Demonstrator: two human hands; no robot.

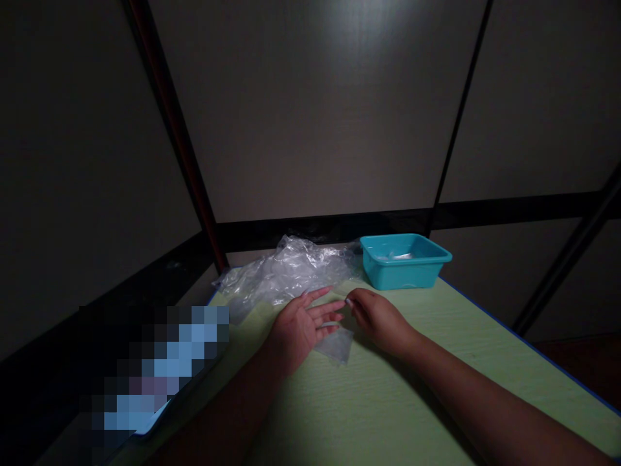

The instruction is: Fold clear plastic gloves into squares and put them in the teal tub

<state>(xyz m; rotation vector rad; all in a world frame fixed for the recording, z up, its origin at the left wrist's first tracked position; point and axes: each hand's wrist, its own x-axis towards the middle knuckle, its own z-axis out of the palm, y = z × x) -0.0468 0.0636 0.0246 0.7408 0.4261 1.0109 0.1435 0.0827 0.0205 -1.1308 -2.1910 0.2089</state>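
My left hand (301, 327) is turned palm up over the table, its fingers stretched out and spread. Just to the right, my right hand (377, 318) has its fingers pinched together, close to or touching the left fingertips. Whatever those fingers hold, if anything, is too small and dim to make out. Below the left fingers a small clear plastic piece (338, 347) shows, partly covered by the hand; whether it is a bag or a sheet I cannot tell. Beyond both hands lies a large crumpled heap of clear plastic (295, 265).
A turquoise plastic basin (405, 275) with some clear plastic inside stands at the far right of the pale green table (388, 414). A blurred-out, bluish object (167, 362) is at the left edge. Dark-framed panels (320, 129) rise behind the table.
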